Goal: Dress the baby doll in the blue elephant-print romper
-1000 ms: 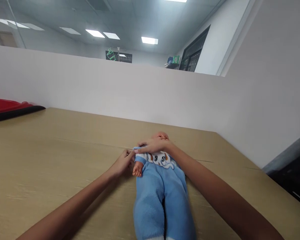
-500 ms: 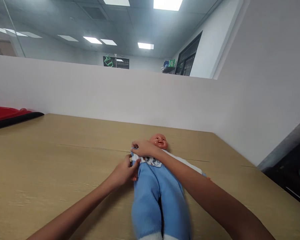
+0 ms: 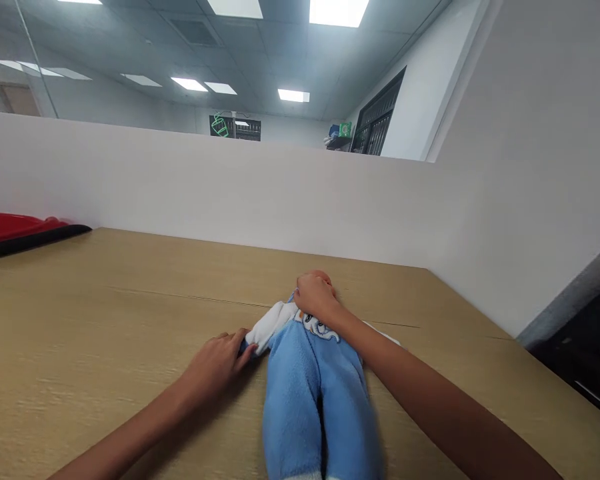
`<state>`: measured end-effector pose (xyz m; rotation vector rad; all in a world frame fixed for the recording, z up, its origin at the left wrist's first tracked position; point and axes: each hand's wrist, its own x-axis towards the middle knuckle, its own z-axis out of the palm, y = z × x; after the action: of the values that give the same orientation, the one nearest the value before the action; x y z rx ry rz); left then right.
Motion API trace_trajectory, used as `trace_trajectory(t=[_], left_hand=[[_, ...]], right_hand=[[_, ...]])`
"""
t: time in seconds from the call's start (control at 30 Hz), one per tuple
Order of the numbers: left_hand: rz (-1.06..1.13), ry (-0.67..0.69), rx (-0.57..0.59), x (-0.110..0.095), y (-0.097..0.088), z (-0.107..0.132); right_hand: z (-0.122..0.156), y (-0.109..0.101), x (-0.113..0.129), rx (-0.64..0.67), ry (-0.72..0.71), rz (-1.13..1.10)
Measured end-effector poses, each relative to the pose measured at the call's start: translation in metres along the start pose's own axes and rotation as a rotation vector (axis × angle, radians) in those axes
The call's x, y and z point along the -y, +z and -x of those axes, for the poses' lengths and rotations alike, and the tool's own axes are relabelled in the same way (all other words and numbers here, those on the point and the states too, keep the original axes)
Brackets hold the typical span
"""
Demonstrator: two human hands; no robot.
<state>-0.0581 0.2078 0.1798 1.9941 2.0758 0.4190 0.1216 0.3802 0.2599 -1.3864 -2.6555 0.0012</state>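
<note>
Below the middle of the view, at six o'clock, the doll (image 3: 300, 380) lies face-up on the table (image 3: 130, 333), legs running out past the bottom edge. At seven to eight o'clock the left hand (image 3: 223, 353) has its grip closed on the end of the white sleeve (image 3: 271, 325), drawn out sideways. Just below centre, the right hand (image 3: 316, 293) sits with curled fingers at the collar, covering most of the head (image 3: 325, 275); whether that grip has caught cloth I cannot tell. The right forearm (image 3: 405, 380) slants in from five o'clock over the doll's side, hiding most of the other sleeve (image 3: 383, 332).

Beyond the table's far edge stands a white wall (image 3: 230, 187). At nine o'clock, well apart from the doll, is a red tub (image 3: 15, 227) fronted by a black strip (image 3: 35, 241). Between three and four is something dark (image 3: 580, 340), too dim to name. Past the wall, a green pack (image 3: 345, 129) shows between twelve and one, beside a barred window (image 3: 380, 113).
</note>
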Motion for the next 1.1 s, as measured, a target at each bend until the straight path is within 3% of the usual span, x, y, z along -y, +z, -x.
trace_trajectory(t=[0.17,0.33,0.43,0.53,0.63,0.73,0.9,0.97,1.03,1.1], left_hand=[[0.025,0.007,-0.033,0.015,-0.01,-0.011],[0.078,0.039,-0.02,0.019,-0.008,-0.023],[0.149,0.058,-0.036,0.019,-0.007,-0.029],[0.388,0.099,-0.06,0.015,-0.009,-0.043],[0.65,0.066,-0.013,0.008,-0.012,-0.068],[0.748,0.015,0.063,-0.001,-0.013,-0.097],[0.838,0.019,0.306,-0.012,-0.016,-0.129],[0.867,0.024,0.369,-0.013,-0.018,-0.132],[0.89,0.017,0.341,-0.014,-0.019,-0.13],[0.92,0.001,0.24,-0.016,-0.014,-0.123]], right_hand=[[0.017,0.001,-0.01,-0.045,0.02,-0.049],[0.025,0.002,-0.019,-0.047,0.033,-0.148],[0.028,-0.004,-0.032,0.031,-0.002,-0.239],[0.037,-0.01,-0.054,0.161,-0.066,-0.345],[0.05,-0.009,-0.082,0.303,-0.14,-0.529],[0.065,-0.002,-0.107,0.361,-0.131,-0.754],[0.094,0.012,-0.136,0.307,-0.13,-0.862],[0.11,0.019,-0.145,0.2,-0.102,-0.818],[0.125,0.029,-0.152,0.03,-0.069,-0.704],[0.138,0.041,-0.156,-0.115,-0.05,-0.612]])
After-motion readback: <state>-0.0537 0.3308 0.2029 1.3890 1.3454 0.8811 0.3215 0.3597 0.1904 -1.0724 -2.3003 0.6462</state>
